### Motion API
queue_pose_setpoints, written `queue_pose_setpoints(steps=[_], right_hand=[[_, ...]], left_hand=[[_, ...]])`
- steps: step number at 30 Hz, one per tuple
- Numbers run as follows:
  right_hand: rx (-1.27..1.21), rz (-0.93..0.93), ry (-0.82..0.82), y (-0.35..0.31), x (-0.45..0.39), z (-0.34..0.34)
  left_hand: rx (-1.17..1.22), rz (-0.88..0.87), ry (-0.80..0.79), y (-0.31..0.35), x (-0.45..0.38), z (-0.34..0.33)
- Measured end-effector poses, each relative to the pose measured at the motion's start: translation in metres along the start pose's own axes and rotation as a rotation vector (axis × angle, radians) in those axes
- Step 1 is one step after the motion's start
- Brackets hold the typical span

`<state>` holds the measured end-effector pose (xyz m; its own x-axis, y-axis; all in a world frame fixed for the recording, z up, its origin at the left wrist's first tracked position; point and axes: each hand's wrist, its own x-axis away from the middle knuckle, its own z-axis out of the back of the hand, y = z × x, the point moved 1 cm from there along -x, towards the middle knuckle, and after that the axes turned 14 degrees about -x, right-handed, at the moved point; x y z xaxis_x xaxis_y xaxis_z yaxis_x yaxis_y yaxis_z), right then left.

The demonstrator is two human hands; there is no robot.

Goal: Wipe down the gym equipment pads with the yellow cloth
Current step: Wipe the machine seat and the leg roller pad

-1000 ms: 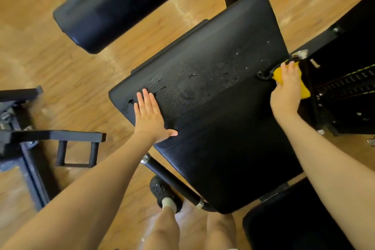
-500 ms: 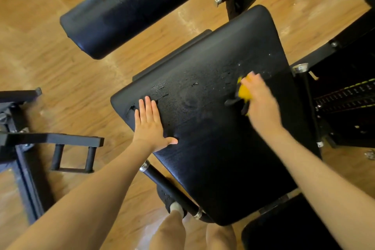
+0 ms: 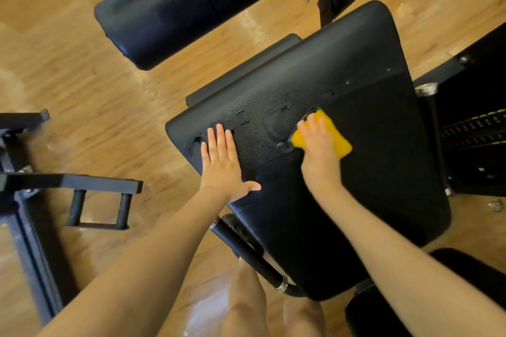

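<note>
The right hand [image 3: 319,150] presses the yellow cloth [image 3: 332,135] on the middle of the wide black padded seat [image 3: 369,161], fingers curled over it. The left hand [image 3: 221,161] lies flat, holding nothing, near the left edge. Wiping is under way; probably the next stroke should reach the wet droplets on the far part.

On the pad [image 3: 356,76] the left hand [image 3: 223,165] lies flat near its left edge, the right hand [image 3: 320,153] lies to its right atop the cloth [image 3: 338,139], and a roller [image 3: 191,5] sits beyond.
</note>
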<state>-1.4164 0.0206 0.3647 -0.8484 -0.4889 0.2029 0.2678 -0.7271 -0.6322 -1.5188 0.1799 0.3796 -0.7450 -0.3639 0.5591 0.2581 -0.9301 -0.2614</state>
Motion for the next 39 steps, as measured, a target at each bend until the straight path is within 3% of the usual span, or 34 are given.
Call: queue_pose_setpoints(steps=[4,6,8,10,13,15,17,21,23,26,31,34,39], right_hand=[[0.001,0.083,-0.198,-0.022,0.029,-0.024],[-0.131,0.108,-0.146,-0.012,0.026,-0.003],[-0.226,0.098,0.014,0.001,0.016,0.022],[-0.191,0.015,0.125,0.010,0.002,0.037],[-0.081,-0.126,0.158,0.007,-0.015,0.029],[0.003,-0.119,0.153,-0.009,-0.013,0.005],[0.048,-0.028,0.079,-0.036,0.003,-0.027],[-0.050,0.196,-0.270,-0.086,0.053,-0.082],[-0.016,0.260,-0.360,-0.088,0.064,-0.091],[0.008,0.342,-0.373,-0.078,0.057,-0.082],[0.244,0.701,-0.437,-0.073,0.048,-0.091],[0.239,0.846,-0.470,-0.058,0.034,-0.084],[0.199,0.871,-0.401,-0.022,0.007,-0.046]], left_hand=[[0.017,-0.007,0.019,-0.001,0.001,-0.001],[0.040,-0.022,0.084,-0.004,0.004,-0.001],[0.112,-0.027,0.182,-0.013,0.011,-0.007],[0.193,0.004,0.240,-0.026,0.024,-0.020],[0.259,0.060,0.189,-0.041,0.041,-0.046],[0.265,0.054,0.130,-0.044,0.045,-0.054],[0.257,0.047,0.110,-0.044,0.044,-0.054],[0.260,0.045,0.072,-0.041,0.043,-0.052],[0.266,0.036,0.068,-0.041,0.043,-0.052],[0.269,0.043,0.060,-0.041,0.043,-0.051],[0.272,0.072,0.075,-0.039,0.044,-0.054],[0.265,0.068,0.058,-0.039,0.045,-0.052],[0.187,0.127,0.028,-0.033,0.046,-0.044]])
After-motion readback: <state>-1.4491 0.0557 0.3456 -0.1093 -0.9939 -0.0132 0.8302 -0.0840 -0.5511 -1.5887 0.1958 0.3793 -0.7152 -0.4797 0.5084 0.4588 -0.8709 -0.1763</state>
